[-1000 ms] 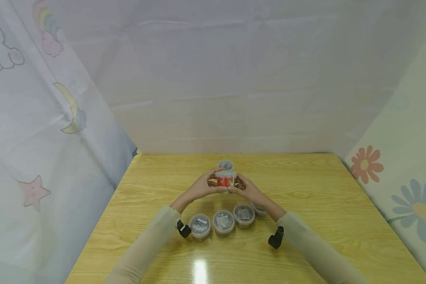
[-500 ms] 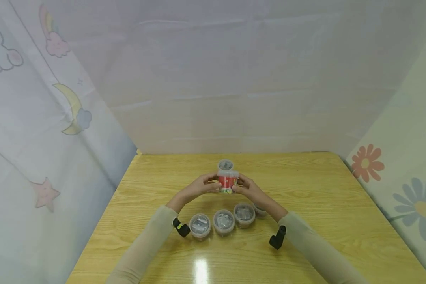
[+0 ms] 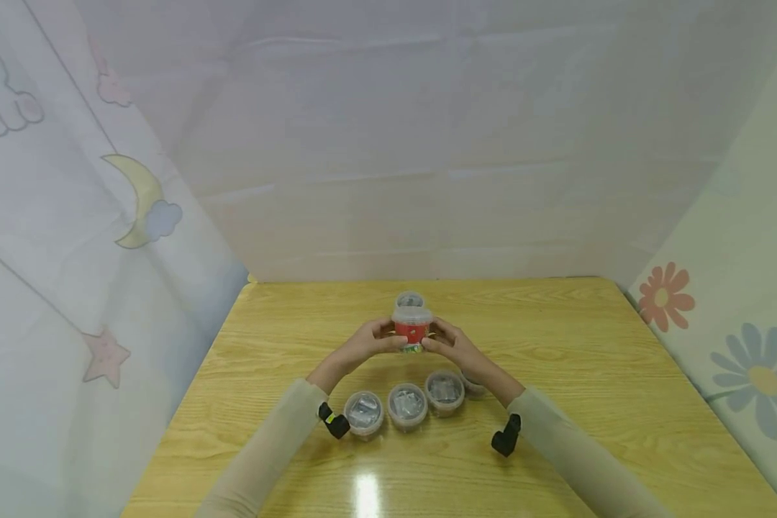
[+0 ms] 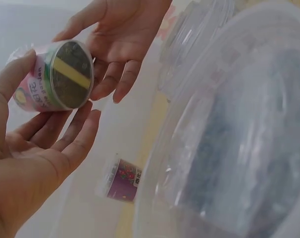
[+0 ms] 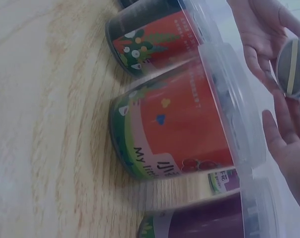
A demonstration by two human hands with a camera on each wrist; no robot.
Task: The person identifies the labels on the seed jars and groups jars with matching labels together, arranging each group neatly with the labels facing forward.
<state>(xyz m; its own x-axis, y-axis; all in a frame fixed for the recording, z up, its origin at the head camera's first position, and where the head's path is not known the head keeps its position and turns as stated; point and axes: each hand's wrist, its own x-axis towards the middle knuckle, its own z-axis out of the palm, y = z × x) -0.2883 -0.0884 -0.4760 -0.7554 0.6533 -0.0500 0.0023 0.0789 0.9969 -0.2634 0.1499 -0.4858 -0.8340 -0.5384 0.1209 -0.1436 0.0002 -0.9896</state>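
Above the middle of the table, both hands hold up a small round tub point(image 3: 411, 332) with a clear lid and a red label. My left hand point(image 3: 365, 342) grips its left side, my right hand point(image 3: 456, 347) its right side, thumbs toward me. The left wrist view shows the tub's point(image 4: 46, 82) dark base with a yellow strip, between the left hand point(image 4: 38, 163) and the right hand point(image 4: 123, 37). Behind it, a similar lidded tub point(image 3: 410, 299) stands on the table, partly hidden by the held one.
Several lidded tubs stand in a curved row nearer me, including a left one point(image 3: 364, 414), a middle one point(image 3: 408, 406) and another point(image 3: 445, 392); my right forearm partly covers the rightmost point(image 3: 473, 384). The wooden table point(image 3: 557, 345) meets printed cloth walls point(image 3: 395, 144).
The held tub first shifted slightly right, then back left, and tilted so that more of its label and lid shows. Both hands kept their grip; the other tubs stayed put.
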